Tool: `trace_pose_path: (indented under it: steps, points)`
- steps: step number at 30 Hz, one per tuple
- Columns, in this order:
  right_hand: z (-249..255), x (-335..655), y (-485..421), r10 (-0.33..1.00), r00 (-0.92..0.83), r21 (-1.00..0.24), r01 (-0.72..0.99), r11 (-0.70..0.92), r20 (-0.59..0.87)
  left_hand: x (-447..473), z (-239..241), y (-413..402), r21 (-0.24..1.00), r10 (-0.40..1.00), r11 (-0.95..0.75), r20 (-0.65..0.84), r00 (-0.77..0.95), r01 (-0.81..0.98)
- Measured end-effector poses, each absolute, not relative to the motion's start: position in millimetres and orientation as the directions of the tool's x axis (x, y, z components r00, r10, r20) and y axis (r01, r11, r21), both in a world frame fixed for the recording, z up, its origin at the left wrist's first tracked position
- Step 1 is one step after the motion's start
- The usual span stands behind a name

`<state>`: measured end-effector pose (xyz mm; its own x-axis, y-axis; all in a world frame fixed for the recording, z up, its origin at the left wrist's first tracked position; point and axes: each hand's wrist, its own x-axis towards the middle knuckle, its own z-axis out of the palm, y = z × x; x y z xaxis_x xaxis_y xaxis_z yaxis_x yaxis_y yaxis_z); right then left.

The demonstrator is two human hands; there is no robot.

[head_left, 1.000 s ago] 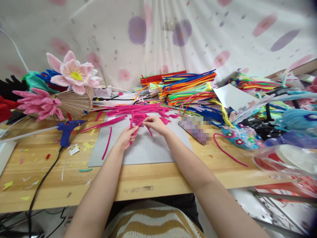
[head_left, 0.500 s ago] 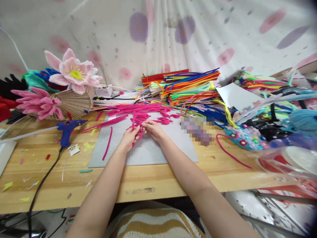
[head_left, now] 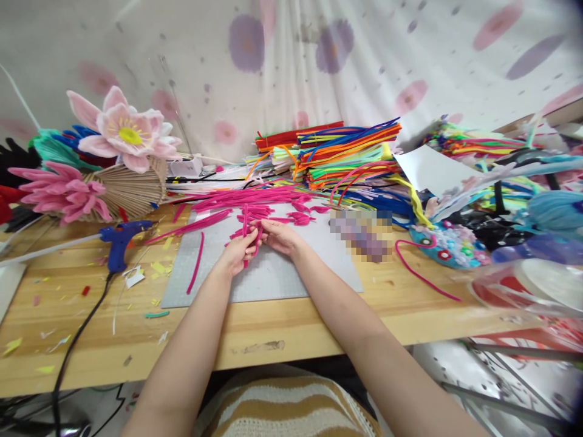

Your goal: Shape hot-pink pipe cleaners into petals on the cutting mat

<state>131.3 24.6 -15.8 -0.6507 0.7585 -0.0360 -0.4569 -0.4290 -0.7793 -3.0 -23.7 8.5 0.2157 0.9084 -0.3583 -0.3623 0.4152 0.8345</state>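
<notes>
My left hand [head_left: 235, 253] and my right hand [head_left: 280, 235] meet over a grey cutting mat [head_left: 273, 276] on the wooden table. Both pinch the same bent hot-pink pipe cleaner [head_left: 246, 223], which stands up between the fingertips. More hot-pink pipe cleaners [head_left: 255, 200] lie in a loose heap just behind the hands. A single pink one [head_left: 197, 270] lies on the mat's left part.
A blue glue gun [head_left: 119, 240] with a black cord lies left. Pink pipe-cleaner flowers [head_left: 122, 130] stand at the back left. Stacked coloured pipe cleaners [head_left: 346, 152] fill the back. A curved pink stem [head_left: 421, 276] and clutter sit right. Paper scraps dot the table [head_left: 291, 328].
My hands have drawn closer together and a little toward me, both closing on the pink pipe cleaner. The view has shifted slightly.
</notes>
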Motion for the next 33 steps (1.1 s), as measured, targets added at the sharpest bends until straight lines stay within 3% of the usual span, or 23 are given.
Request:
trace_pose_path:
  steps: [9,23,33]
  points:
    - [-16.3,131.8,26.1,0.742,-0.667,-0.743,-0.463,-0.484,-0.067,-5.8,7.7,-25.2,0.799,0.875,0.470,-0.366,0.318,-0.375]
    - [-13.3,132.3,27.0,0.786,-0.596,-0.700,-0.490,-0.520,-0.166,-2.5,7.0,-26.6,0.811,0.875,0.465,-0.360,0.324,-0.356]
    - [-9.6,134.9,23.7,0.724,-0.682,-0.719,-0.450,-0.530,-0.107,-9.1,12.6,-27.5,0.627,0.777,0.619,-0.399,0.487,-0.474]
